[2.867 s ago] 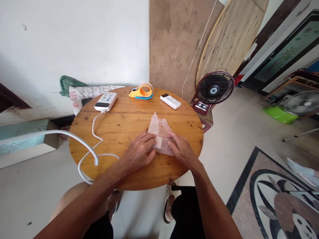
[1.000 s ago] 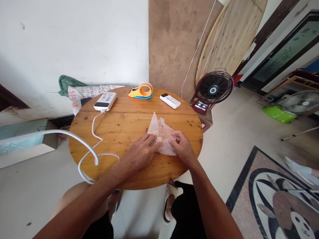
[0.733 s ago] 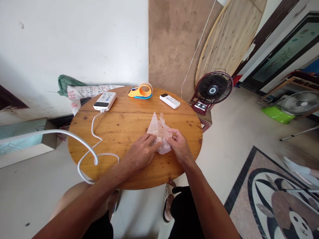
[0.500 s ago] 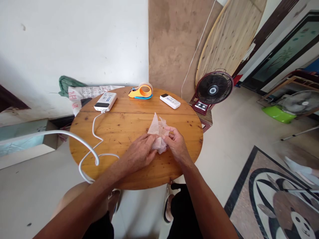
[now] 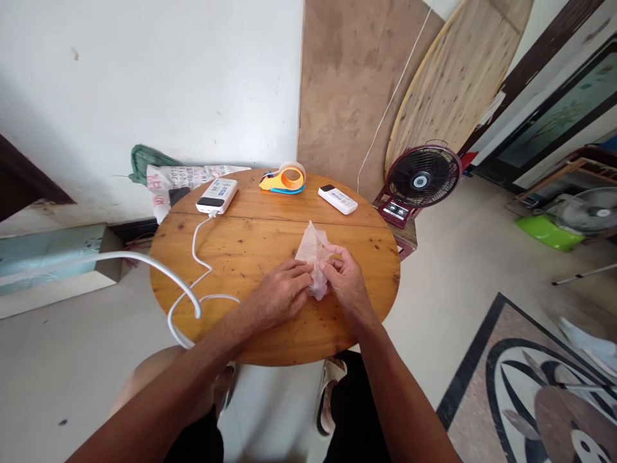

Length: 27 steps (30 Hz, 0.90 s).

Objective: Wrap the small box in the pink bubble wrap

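A crumpled sheet of thin translucent plastic wrap (image 5: 312, 252) lies on the round wooden table (image 5: 250, 238), folded in on itself. My left hand (image 5: 282, 297) rests palm down on its left edge, fingers pressing the wrap to the table. My right hand (image 5: 346, 280) pinches the right part of the wrap and holds it folded over toward the left. What the wrap encloses, if anything, is hidden by my fingers.
At the table's far side lie a white power bank (image 5: 217, 195) with a white cable (image 5: 200, 263), an orange tape dispenser (image 5: 284, 178) and a white remote (image 5: 338, 199). A dark red fan (image 5: 420, 182) stands to the right. Sacks (image 5: 178, 180) lean on the wall.
My right hand has folded the wrap's right side over toward the left, so the flat sheet is now a smaller bundle. My left hand stayed on it. The camera shifted slightly left.
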Tool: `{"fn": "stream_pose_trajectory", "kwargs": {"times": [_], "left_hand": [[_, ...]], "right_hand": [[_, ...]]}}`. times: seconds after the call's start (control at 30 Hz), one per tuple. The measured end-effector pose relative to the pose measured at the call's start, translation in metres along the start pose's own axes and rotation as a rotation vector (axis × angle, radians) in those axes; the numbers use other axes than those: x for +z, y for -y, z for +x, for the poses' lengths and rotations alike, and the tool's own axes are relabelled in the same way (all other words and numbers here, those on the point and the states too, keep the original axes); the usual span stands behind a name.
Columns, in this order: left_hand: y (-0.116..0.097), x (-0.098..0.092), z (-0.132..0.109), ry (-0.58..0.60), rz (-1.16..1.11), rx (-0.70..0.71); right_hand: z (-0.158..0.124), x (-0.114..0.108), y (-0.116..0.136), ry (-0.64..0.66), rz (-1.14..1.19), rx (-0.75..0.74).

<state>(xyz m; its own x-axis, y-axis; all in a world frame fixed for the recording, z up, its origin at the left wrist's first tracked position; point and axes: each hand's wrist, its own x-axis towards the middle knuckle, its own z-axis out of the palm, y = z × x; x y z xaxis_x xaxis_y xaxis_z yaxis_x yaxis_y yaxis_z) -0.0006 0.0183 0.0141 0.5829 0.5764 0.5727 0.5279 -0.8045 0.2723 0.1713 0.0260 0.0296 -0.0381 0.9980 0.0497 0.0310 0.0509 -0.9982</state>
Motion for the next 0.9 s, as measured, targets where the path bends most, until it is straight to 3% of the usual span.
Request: {"fn": "stream_pose_trajectory", "kwargs": {"times": [0.3, 0.43, 0.63, 0.9], "left_hand": [[0.0, -0.002, 0.001, -0.007, -0.016, -0.099], [0.0, -0.005, 0.005, -0.001, -0.158, -0.133], [-0.002, -0.005, 0.008, -0.118, -0.318, -0.295], [-0.005, 0.01, 0.011, -0.192, -0.291, -0.427]], "right_hand": [[-0.008, -0.008, 0.01, 0.092, -0.078, 0.062], [-0.012, -0.011, 0.013, 0.142, -0.114, 0.065], [-0.019, -0.013, 0.018, 0.195, -0.204, 0.042], [-0.021, -0.013, 0.015, 0.229, -0.21, -0.016]]}}
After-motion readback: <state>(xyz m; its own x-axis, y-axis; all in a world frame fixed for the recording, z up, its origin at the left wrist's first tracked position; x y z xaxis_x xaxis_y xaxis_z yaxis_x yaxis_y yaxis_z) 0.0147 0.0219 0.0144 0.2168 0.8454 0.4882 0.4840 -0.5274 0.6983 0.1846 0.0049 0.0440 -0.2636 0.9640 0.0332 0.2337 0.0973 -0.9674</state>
